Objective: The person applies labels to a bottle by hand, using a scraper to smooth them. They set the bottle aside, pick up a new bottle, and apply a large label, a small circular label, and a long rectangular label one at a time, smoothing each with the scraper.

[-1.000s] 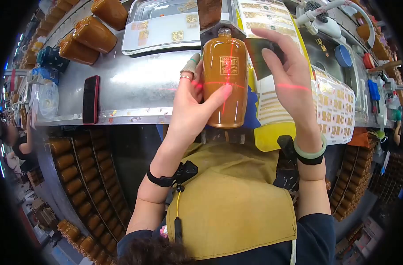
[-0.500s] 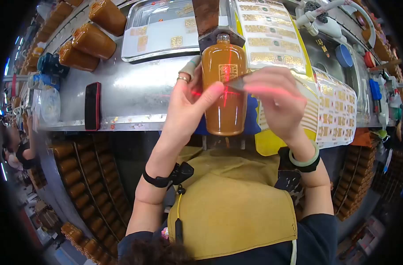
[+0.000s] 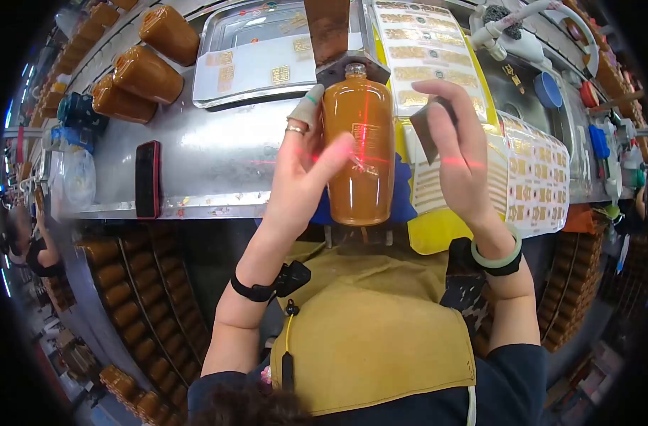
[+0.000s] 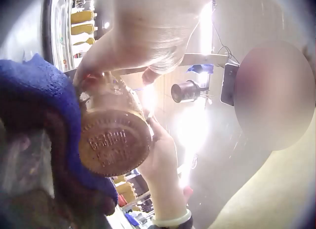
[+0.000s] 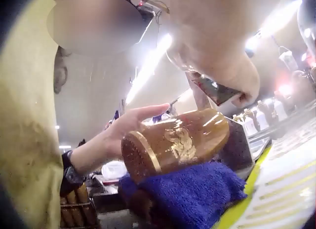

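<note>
A glossy brown bottle (image 3: 361, 192) lies with its neck toward the far side, a square gold emblem (image 3: 366, 135) on its front under red laser lines. A pale, glossy smear shows just below the emblem. My left hand (image 3: 295, 174) grips the bottle's left side, thumb over the front, with a covering on one fingertip. To the right of the bottle, my right hand (image 3: 462, 160) pinches a thin dark flat plate (image 3: 427, 135), held apart from it. In the right wrist view, a blue cloth (image 5: 197, 194) lies under the bottle, whose other face carries a gold figure (image 5: 181, 145).
A metal block (image 3: 352, 60) stands at the bottle's neck. Back left are a tray (image 3: 260, 89) with gold emblem pieces and several brown bottles (image 3: 146, 74). A phone (image 3: 148, 179) lies left. Gold decal sheets (image 3: 438, 53) lie right, beside a sink (image 3: 523, 99) with a blue cup (image 3: 548, 90).
My right hand brought the dark plate to the bottle's front, then drew it back right. The emblem now appears lower on the bottle, with a smear beneath. My left hand stays on the bottle.
</note>
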